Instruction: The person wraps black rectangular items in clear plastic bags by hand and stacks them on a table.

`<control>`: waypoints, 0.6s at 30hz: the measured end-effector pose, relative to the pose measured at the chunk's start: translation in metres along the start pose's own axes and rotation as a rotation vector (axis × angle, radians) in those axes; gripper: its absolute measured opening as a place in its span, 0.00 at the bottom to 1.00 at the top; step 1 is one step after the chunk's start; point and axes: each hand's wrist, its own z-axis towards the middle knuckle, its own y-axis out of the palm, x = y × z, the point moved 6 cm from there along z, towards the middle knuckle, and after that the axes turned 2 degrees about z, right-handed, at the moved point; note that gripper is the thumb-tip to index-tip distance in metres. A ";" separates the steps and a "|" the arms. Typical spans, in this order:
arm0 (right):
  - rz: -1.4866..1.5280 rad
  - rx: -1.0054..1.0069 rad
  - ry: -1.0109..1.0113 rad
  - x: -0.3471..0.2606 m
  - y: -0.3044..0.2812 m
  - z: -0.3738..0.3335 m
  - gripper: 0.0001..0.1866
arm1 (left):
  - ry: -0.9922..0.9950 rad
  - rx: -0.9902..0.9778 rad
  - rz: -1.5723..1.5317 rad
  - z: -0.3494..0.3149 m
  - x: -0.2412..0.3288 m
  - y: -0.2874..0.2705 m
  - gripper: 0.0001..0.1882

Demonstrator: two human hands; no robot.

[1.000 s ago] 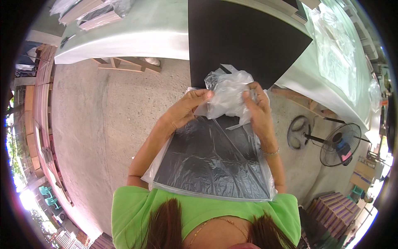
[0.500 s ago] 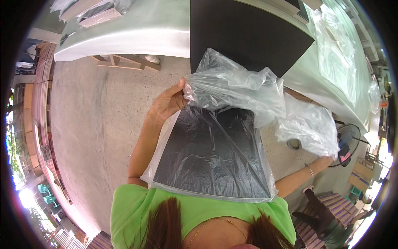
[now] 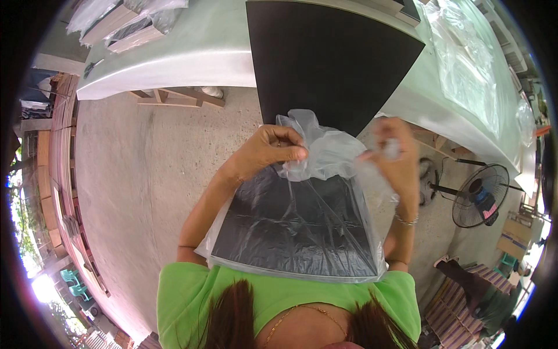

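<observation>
A black panel leans against my body inside a clear plastic bag, whose loose upper end is bunched above the panel's far edge. My left hand pinches the left side of that bunched plastic between thumb and fingers. On the other side my right hand, smeared by motion, has crumpled plastic between its fingers. Just beyond the bag, a bare black board lies on the table and juts out past its near edge.
The table has a pale glossy cover. Wrapped panels and scissors lie on its left, clear plastic sheeting on its right. A black fan stands on the right. Behind it at lower right is another person.
My right hand has come in from far right to the bag's bunched end, which is gathered smaller. My left hand has moved a little right and nearer. The view has shifted slightly.
</observation>
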 end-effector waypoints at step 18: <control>0.338 -0.355 -0.034 0.008 0.061 -0.018 0.10 | -0.170 0.338 0.347 -0.018 -0.041 -0.056 0.40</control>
